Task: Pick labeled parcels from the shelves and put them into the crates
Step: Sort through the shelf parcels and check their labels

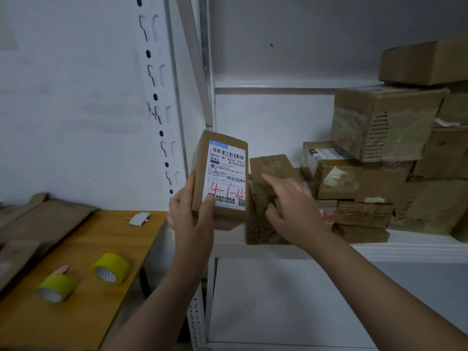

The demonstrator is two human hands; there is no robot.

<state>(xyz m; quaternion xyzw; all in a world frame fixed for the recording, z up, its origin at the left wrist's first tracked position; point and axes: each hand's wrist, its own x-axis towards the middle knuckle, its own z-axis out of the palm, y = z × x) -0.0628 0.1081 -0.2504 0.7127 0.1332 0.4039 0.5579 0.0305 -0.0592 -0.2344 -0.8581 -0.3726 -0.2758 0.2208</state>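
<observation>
Upright, labelled parcel held off the shelf's left front edge; red "4-1-15" on its label. Left hand grips the lower end, thumb on the label, fingers behind. Right hand loose, fingers spread, over brown parcel at the shelf's left end; blurred, contact unclear. Stacked boxes fill the shelf's right end. Yellow tape roll and second roll on wooden table.

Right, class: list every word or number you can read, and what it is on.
"501E- M1 A21A [TZ1]": printed on the label of the held parcel.
"4-1-15": red handwriting, same label.
"4-": handwritten on the box below, rest behind the right hand.
Its small print, and a sticker on a stacked box: too blurred.
</observation>
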